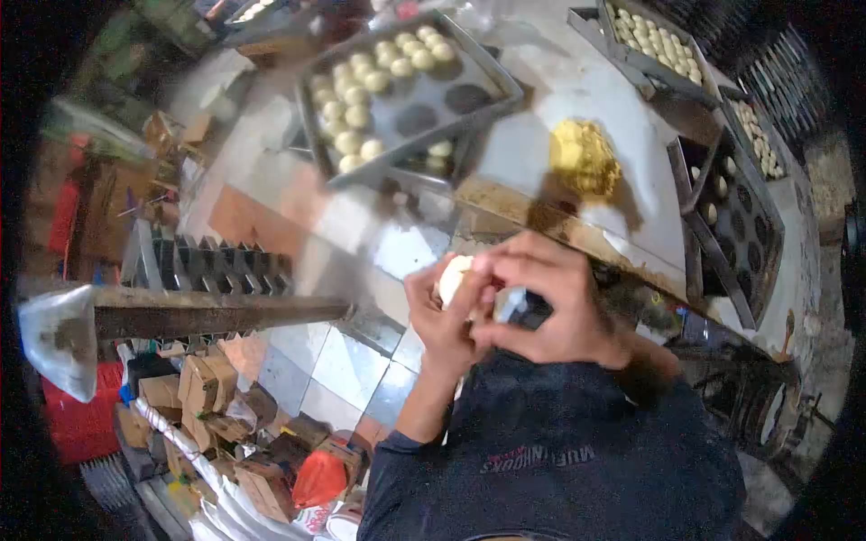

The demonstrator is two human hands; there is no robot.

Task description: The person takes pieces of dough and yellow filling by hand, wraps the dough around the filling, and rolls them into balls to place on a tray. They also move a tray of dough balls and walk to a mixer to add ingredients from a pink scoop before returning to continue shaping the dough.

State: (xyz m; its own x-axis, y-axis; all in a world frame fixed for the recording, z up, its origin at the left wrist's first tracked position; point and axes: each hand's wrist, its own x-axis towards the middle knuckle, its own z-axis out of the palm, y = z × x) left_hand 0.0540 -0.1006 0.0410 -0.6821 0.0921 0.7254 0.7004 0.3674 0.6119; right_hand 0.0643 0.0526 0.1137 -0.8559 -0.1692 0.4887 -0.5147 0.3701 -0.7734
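Observation:
My left hand (440, 317) is closed around a pale, round dough ball (453, 278) in front of my chest. From the right, my right hand (552, 293) reaches over with curled fingers, its fingertips pressed against the dough ball's edge. Part of the dough is hidden behind the fingers. Beyond my hands, a mound of crumbly yellow filling (585, 160) lies on the pale work table (622, 113). A dark metal tray (410, 171) farther left carries rows of similar pale dough balls (356, 115).
At the right stands another tray (744, 302) with a few dough pieces. More filled trays (654, 50) are at the back right. A wooden beam (216, 316) juts in at the left, above cardboard boxes (203, 388) on the tiled floor (338, 361).

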